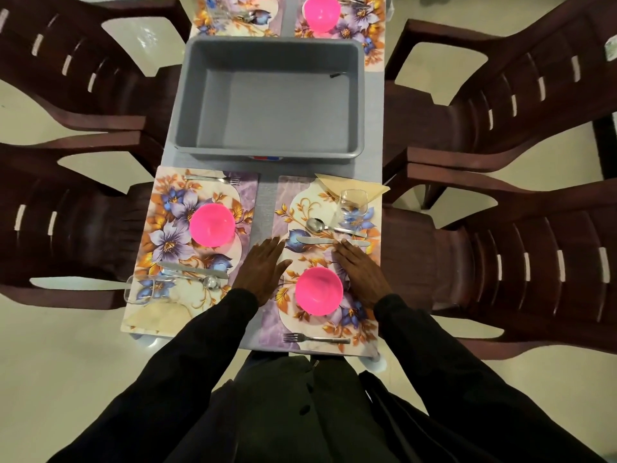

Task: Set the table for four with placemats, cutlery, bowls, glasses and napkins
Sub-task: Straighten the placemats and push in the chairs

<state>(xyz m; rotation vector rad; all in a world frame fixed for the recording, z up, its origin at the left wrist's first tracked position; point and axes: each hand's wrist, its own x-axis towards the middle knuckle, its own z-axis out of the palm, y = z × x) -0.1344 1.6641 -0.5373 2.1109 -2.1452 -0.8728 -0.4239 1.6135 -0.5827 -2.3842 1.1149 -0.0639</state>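
Dark sleeves (pixel 200 345) reach in from the near edge, and both hands lie flat with straight fingers, gripping nothing.

Brown plastic chairs (pixel 521 105) stand two on each side of the narrow table (pixel 267 202). A grey tub (pixel 270 48) sits across the table's middle.

Four floral placemats are laid. The near-right mat (pixel 300 202) and near-left mat (pixel 247 195) lie on the near side of the tub, and the far-left mat (pixel 267 15) and far-right mat (pixel 374 51) lie beyond it.

The left hand (pixel 263 269) rests on the left edge of the near-right mat. The right hand (pixel 362 274) rests on the same mat. Between them sits a pink bowl (pixel 319 290).

A second pink bowl (pixel 212 224) sits in the middle of the near-left mat, and a third bowl (pixel 321 13) on the far-right mat.

On the near-right mat a clear glass (pixel 353 203) stands at the far right corner, beside a tan napkin (pixel 334 185). A spoon (pixel 325 226) and a knife (pixel 320 241) lie side by side beyond the bowl. The right fingertips are at the knife, but I cannot tell if they touch it. A fork (pixel 315 338) lies along the near edge.

The near-left mat carries a pale napkin (pixel 160 317), another glass (pixel 150 287), a second knife (pixel 192 269), a second spoon (pixel 210 281) and a second fork (pixel 213 178).
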